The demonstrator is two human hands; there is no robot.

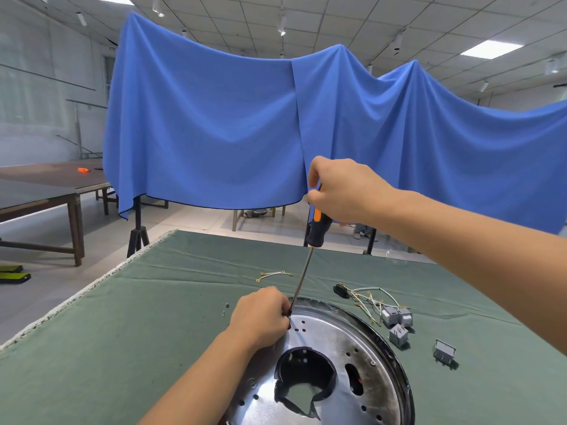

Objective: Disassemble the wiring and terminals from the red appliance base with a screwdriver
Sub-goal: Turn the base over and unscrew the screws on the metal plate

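The right hand (340, 188) is gripping the orange and black handle of the screwdriver (302, 271) up high, with its fingers curled around it. The long shaft is slanting down to the far left rim of the shiny round appliance base (346, 351), which is sitting near us on the green worktop (122, 332). The left hand (260, 314) is curling its fingers right at the tip, maybe pinching a small part; I cannot tell. Loose wires and grey terminals (395, 323) are lying to the right. The tip could slip and poke those fingers, because they are so close.
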